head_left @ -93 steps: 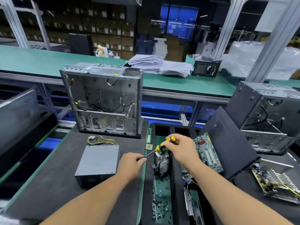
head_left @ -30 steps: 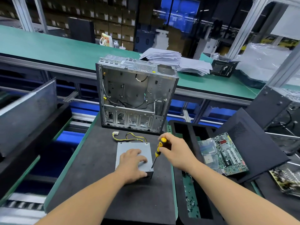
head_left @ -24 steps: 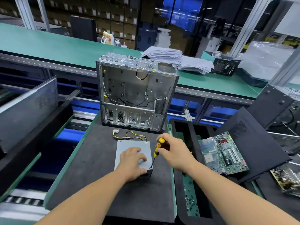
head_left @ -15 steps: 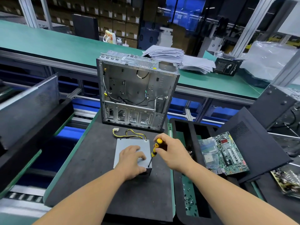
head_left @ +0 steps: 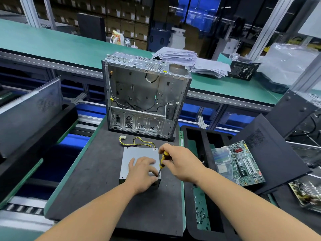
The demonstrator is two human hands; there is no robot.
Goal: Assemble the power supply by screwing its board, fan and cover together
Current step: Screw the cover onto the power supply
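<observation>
Down onto the corner comes my screwdriver [head_left: 163, 160], gripped in my right hand [head_left: 182, 164]; left hand [head_left: 141, 173] presses flat on the stiff, slippery power supply [head_left: 139, 153].

Two bare forearms reach in from the bottom edge, with no sleeves, gloves, watch or rings showing. The left hand [head_left: 142, 173] and right hand [head_left: 182, 164] are both uncovered down to the fingertips, nails short and plain
</observation>
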